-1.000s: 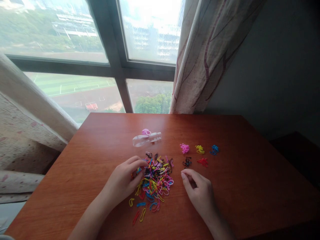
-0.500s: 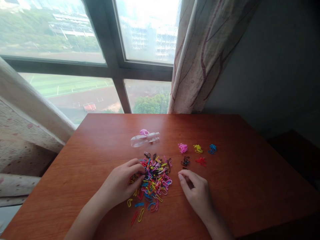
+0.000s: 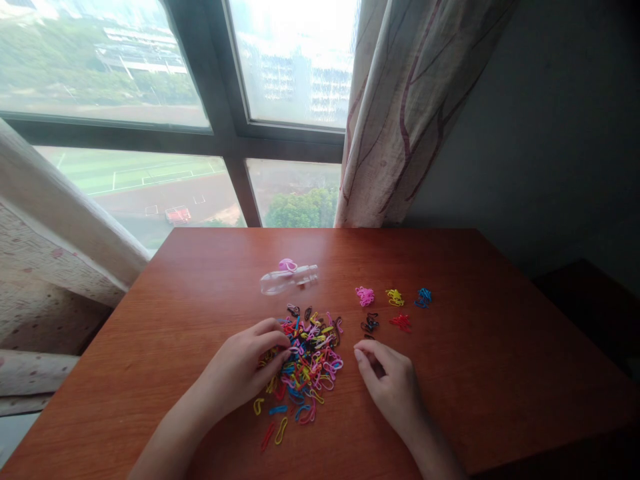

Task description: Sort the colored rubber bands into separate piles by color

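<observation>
The left hand is dipped into the band pile, its grip hidden. Right of it, the right hand is pinched together; single-colour heaps are spaced, presumably against mixing.

Head view from close above, facing forward and down over hands, table, toward window.

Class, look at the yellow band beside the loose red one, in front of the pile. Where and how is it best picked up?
Probably pinch the yellow band across its middle, coming from above and right: it lies flat as a long, narrow loop, and the red band lies close on its left.
</observation>
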{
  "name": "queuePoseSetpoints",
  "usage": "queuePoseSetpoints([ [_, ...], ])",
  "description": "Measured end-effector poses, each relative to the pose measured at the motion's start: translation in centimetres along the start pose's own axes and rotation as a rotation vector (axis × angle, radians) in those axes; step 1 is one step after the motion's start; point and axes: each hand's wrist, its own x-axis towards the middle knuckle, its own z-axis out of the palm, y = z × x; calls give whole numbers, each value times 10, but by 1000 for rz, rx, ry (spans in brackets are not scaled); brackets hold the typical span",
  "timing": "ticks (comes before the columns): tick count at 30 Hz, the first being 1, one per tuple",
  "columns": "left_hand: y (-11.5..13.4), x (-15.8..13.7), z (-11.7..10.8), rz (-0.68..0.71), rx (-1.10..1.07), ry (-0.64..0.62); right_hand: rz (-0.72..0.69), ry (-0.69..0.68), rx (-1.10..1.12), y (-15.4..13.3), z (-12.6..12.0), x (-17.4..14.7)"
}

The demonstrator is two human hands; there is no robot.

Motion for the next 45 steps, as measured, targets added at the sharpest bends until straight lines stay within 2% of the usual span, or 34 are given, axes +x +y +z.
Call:
queuePoseSetpoints([
  [6, -1, 2, -1, -12, -82, 23, 4, -3, 15, -1, 0, 0],
  [11, -3, 2, 0, -53, -131, 89, 1, -2, 2, -1, -1, 0],
  [23, 5, 2, -7, -91, -239, 149, 11, -9, 6, 0, 0, -1],
  [31, 7, 4, -5, -185, -426, 186, 1, -11, 7, 1, 1, -1],
  [35, 25, 27, -5, -99, -359, 202, 0, -17, 16, 1, 1, -1],
  [40, 54, 89, 10, 90, -281, 204, -25, -28, 7, 0, 1, -1],
  [45, 54, 148, 37, 138, -149, 111, -29, -28, 22, 1, 2, -1],
])
